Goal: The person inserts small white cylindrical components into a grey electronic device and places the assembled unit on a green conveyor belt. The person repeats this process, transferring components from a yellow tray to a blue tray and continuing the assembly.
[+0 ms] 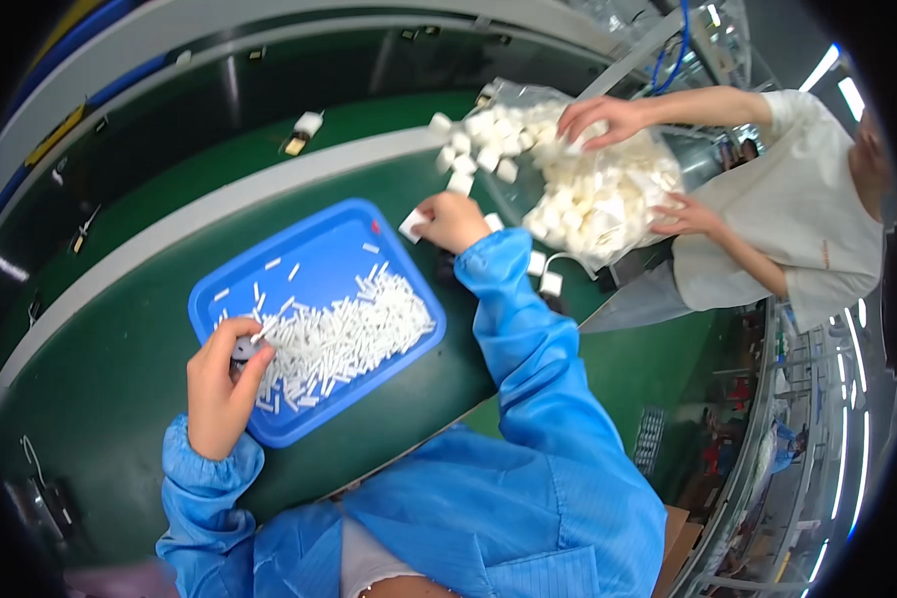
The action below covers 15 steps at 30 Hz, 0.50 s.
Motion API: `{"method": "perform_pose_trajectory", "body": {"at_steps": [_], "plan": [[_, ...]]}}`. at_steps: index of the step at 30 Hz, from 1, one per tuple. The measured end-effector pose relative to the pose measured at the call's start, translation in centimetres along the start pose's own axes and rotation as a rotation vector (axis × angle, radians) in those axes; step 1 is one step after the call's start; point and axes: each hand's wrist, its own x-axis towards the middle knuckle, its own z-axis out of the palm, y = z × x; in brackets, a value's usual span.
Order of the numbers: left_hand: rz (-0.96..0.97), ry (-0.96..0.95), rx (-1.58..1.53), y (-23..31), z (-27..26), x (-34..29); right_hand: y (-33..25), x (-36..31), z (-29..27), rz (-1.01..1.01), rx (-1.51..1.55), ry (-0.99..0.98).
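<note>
At the lower left of a blue tray [359,214], my left hand [221,389] pinches a small white tube [263,331] between thumb and fingers. A greyish thing [242,349] shows in the gap under those fingers, and its kind is unclear. Many loose white tubes [339,344] lie heaped in the tray, with a few scattered toward its far side. Beyond the tray's right corner, my right hand [455,223] is closed on a white cube-like block [413,225]; its fingertips grip the block's right side.
White blocks [488,157] lie loose beside a clear plastic bag [608,224] full of them. A co-worker's hands [603,122] are at the bag on the right. A pale curved rail [169,237] borders the green table [100,399]. A small white-and-yellow part [304,132] lies beyond it.
</note>
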Motion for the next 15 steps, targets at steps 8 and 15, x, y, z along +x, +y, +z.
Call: {"method": "perform_pose_trajectory", "body": {"at_steps": [8,15], "plan": [[-0.062,-0.004,-0.319,0.7,0.4,-0.2,-9.9,-5.2,-4.8,-0.168,1.017,-0.040],[0.065,0.066,-0.311,2.2,-2.1,-1.7,-17.6,-8.5,-2.2,-0.436,1.112,0.061]]}}
